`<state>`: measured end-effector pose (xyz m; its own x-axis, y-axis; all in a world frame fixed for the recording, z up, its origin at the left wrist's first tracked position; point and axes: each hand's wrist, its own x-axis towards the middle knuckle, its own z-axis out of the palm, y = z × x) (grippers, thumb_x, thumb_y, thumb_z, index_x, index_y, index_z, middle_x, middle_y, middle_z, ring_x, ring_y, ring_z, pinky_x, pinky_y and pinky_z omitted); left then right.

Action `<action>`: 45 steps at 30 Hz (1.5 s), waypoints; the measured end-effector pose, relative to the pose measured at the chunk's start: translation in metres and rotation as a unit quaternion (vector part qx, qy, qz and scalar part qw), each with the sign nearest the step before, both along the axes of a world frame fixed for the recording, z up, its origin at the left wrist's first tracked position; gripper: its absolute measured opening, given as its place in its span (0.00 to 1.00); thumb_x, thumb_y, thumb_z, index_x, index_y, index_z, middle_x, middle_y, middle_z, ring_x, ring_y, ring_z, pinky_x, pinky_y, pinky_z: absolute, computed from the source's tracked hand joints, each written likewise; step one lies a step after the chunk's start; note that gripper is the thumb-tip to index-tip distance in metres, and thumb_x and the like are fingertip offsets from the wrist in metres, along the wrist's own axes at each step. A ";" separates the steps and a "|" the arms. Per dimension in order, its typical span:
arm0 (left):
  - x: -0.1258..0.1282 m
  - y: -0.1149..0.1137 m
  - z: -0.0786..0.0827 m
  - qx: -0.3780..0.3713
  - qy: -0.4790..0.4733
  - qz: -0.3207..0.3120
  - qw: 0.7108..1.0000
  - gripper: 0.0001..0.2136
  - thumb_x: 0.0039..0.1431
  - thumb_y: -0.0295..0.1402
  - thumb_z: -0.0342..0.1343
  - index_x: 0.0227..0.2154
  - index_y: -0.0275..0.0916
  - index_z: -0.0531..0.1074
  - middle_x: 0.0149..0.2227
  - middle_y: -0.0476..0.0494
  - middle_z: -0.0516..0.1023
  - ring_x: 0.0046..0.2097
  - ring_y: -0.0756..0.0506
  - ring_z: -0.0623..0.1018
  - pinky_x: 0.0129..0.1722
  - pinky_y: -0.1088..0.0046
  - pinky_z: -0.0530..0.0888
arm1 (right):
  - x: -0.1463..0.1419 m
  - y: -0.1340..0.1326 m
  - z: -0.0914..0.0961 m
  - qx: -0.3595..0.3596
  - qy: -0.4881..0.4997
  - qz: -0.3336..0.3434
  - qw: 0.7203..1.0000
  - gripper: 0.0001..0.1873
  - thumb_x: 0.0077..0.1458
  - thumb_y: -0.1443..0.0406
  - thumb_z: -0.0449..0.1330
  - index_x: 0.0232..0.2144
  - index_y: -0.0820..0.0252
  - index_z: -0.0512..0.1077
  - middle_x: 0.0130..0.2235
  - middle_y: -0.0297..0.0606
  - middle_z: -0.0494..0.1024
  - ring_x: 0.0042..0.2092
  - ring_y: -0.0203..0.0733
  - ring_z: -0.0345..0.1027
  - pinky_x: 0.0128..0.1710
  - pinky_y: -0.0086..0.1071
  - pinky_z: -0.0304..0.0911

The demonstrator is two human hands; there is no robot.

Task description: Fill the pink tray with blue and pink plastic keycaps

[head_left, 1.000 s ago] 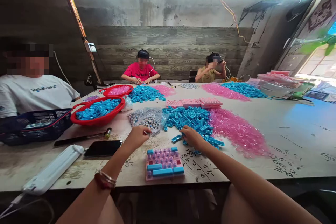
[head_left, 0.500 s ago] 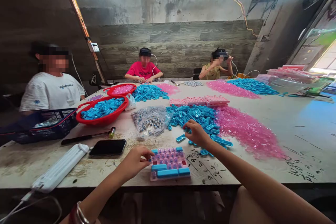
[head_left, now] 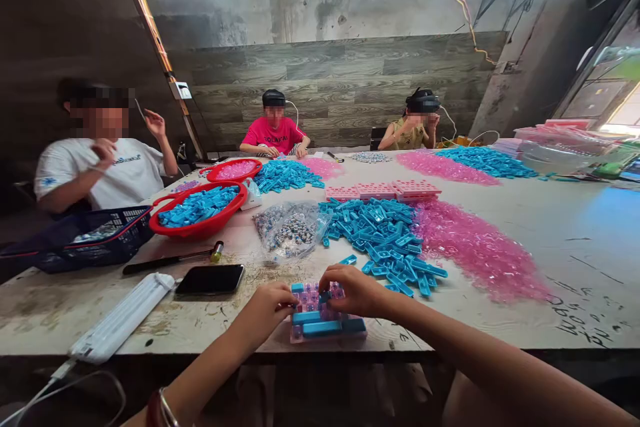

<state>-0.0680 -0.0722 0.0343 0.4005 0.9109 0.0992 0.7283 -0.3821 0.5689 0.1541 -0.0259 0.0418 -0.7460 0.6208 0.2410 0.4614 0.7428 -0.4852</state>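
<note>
A pink tray with blue bars and purple studs lies at the table's near edge. My left hand rests closed against its left side, fingertips pinched on the tray's edge. My right hand is curled over the tray's top, pressing a small blue piece onto it. Just beyond lie a heap of blue plastic pieces and a heap of pink pieces. A clear bag of small metal parts sits to the left of the blue heap.
A black phone, a hammer, a white device and red bowls lie at left. Stacked pink trays stand behind the blue heap. Three other people sit around the table.
My right hand left the blue heap and came down onto the tray with a blue piece. My left hand moved from the bag to the tray's left side.
</note>
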 end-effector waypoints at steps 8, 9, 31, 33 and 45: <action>0.008 0.000 -0.002 0.040 0.034 -0.010 0.999 0.10 0.52 0.23 0.52 0.28 0.39 0.78 0.28 0.48 0.75 0.33 0.49 0.73 0.34 0.77 0.66 | 0.001 0.003 -0.002 0.007 -0.001 0.003 1.000 0.14 0.39 0.76 0.59 0.32 0.62 0.74 0.34 0.37 0.77 0.37 0.41 0.69 0.39 0.31 0.61; 0.009 -0.001 -0.001 0.048 0.047 -0.013 0.998 0.10 0.52 0.23 0.52 0.27 0.39 0.77 0.28 0.48 0.75 0.33 0.49 0.73 0.34 0.77 0.66 | 0.001 0.003 -0.002 0.007 -0.002 0.003 1.000 0.14 0.39 0.76 0.59 0.32 0.61 0.74 0.34 0.37 0.77 0.37 0.41 0.69 0.39 0.31 0.61; -0.004 0.009 0.000 0.083 0.106 -0.151 0.979 0.09 0.54 0.20 0.52 0.33 0.38 0.74 0.34 0.46 0.74 0.36 0.50 0.73 0.36 0.78 0.66 | 0.002 0.005 -0.009 -0.019 0.003 -0.013 1.000 0.13 0.38 0.75 0.58 0.30 0.60 0.73 0.33 0.37 0.76 0.36 0.41 0.68 0.38 0.32 0.61; -0.005 0.010 -0.001 0.089 0.117 -0.160 0.976 0.10 0.55 0.20 0.51 0.34 0.39 0.74 0.36 0.47 0.74 0.37 0.50 0.73 0.37 0.78 0.66 | 0.002 0.005 -0.009 -0.024 0.002 -0.012 1.000 0.13 0.39 0.75 0.58 0.31 0.59 0.72 0.33 0.37 0.76 0.37 0.41 0.67 0.38 0.33 0.61; 0.001 0.008 0.010 0.147 0.205 -0.195 0.948 0.08 0.59 0.22 0.49 0.29 0.37 0.71 0.36 0.48 0.74 0.33 0.51 0.73 0.30 0.78 0.64 | 0.003 0.005 -0.009 -0.022 0.009 -0.005 1.000 0.13 0.39 0.75 0.57 0.31 0.60 0.72 0.33 0.36 0.76 0.36 0.40 0.67 0.38 0.32 0.60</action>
